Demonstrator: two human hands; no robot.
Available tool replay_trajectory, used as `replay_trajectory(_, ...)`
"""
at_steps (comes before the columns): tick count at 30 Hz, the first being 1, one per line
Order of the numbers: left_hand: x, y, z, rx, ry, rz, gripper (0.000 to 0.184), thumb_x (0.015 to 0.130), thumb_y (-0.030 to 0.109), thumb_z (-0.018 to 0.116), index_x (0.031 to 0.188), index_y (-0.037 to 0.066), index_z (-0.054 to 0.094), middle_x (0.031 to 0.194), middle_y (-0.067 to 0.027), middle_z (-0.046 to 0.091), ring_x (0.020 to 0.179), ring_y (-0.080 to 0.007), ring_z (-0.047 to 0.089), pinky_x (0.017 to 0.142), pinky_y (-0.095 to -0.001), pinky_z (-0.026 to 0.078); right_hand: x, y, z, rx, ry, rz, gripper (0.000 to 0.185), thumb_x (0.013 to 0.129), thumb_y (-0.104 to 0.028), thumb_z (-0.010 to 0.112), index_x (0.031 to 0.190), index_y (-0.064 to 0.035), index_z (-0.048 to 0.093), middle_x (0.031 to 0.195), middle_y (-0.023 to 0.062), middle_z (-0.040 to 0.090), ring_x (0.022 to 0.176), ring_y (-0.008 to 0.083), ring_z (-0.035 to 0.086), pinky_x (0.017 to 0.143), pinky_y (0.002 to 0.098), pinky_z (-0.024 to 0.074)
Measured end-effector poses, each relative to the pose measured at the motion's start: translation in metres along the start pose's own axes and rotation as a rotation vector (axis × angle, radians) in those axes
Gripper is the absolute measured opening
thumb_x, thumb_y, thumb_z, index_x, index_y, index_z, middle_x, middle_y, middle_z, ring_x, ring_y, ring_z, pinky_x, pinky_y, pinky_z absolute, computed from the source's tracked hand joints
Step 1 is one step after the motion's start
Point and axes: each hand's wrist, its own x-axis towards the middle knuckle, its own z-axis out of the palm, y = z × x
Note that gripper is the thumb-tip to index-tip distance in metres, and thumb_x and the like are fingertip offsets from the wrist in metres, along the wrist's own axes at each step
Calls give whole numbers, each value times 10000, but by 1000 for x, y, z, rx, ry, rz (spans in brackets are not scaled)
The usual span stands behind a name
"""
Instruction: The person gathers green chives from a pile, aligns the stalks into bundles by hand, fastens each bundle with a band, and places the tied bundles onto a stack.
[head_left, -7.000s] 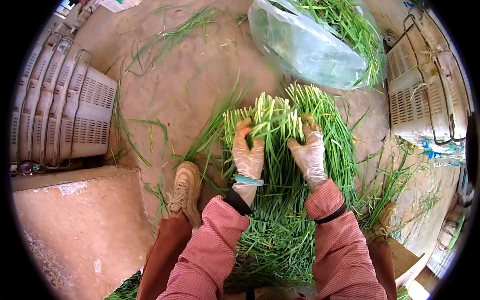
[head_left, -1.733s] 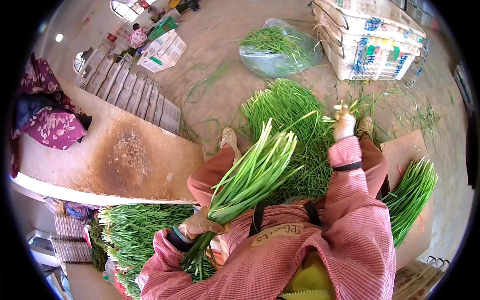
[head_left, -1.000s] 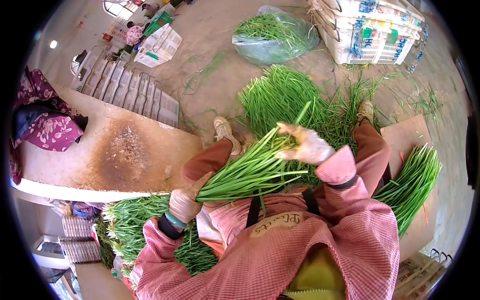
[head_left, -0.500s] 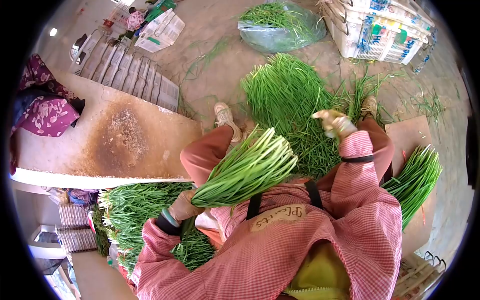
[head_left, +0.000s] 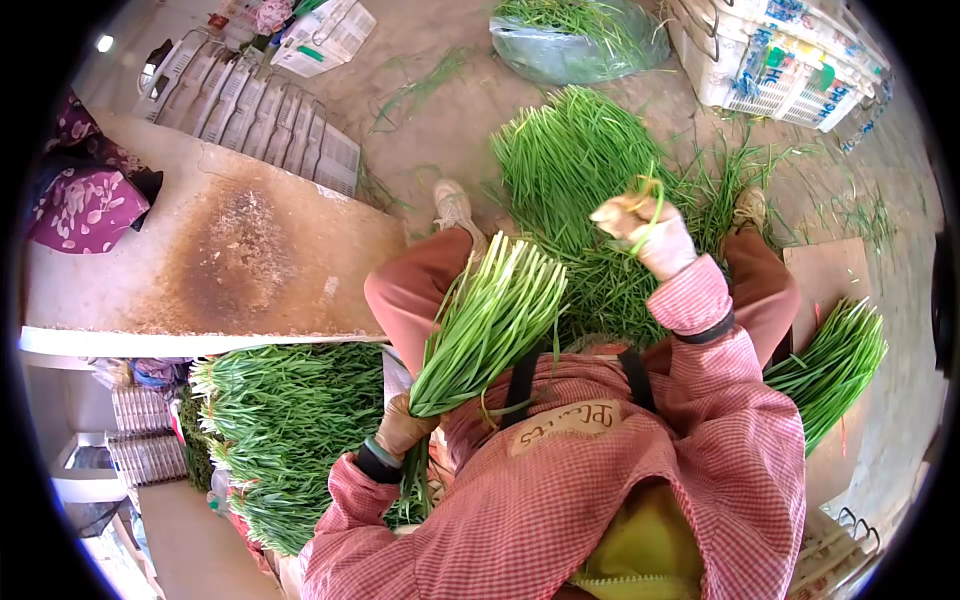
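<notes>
My gloved left hand (head_left: 402,425) is wrapped round the lower leafy part of a bunch of green stalks (head_left: 490,325), whose pale cut ends point up and away from me. Above the loose greens, my gloved right hand (head_left: 648,228) is closed, with a few thin yellow-green blades (head_left: 652,190) caught in its fingers. A large heap of green stalks (head_left: 575,165) lies on the floor between my feet. Another bunch (head_left: 835,365) rests on a board at the right.
A stained slab (head_left: 330,290) is at the left, with stacked greens (head_left: 290,430) below it. Grey crates (head_left: 260,120) stand behind. A plastic bag of greens (head_left: 575,50) and white crates (head_left: 770,75) are at the back. A brown board (head_left: 835,265) lies right.
The bunch in my left hand now points more upward. My right hand has drawn away from the bunch, with thin blades in it. The view has shifted, and the bag sits higher in it.
</notes>
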Motion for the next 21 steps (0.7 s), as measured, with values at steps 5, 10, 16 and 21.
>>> replay_trajectory(5, 2, 24, 24, 245, 81, 205, 335, 746, -61, 599, 1068, 21, 552, 1000, -33, 609, 891, -103, 563, 780, -233, 460, 22, -2, 70, -937, -632, 396, 509, 731, -246, 656, 1166, -49, 481, 1162, 141, 504, 977, 253, 530, 852, 382, 441)
replay_trajectory(10, 0, 20, 14, 66, 29, 112, 359, 763, -30, 596, 1110, 8, 515, 1066, -54, 578, 951, -124, 540, 836, -251, 442, 24, 49, 79, -59, -388, 249, 145, 796, -51, 549, 924, -34, 615, 841, 114, 613, 694, 181, 568, 657, 291, 511)
replay_trajectory(16, -1, 39, 12, -76, 6, -146, 352, 636, -76, 672, 960, 45, 610, 894, -12, 623, 786, -116, 563, 718, -233, 448, 49, 39, -13, 330, 370, 232, 115, 796, -98, 545, 873, -30, 598, 705, 40, 594, 443, 79, 431, 368, 226, 391)
replay_trajectory(21, 7, 21, 7, -120, 10, -48, 262, 643, -74, 668, 876, 41, 635, 810, -12, 634, 744, -106, 567, 707, -239, 449, 10, 60, -38, 55, -248, 326, 232, 839, -287, 526, 840, -62, 582, 901, 94, 587, 727, 163, 596, 575, 226, 513)
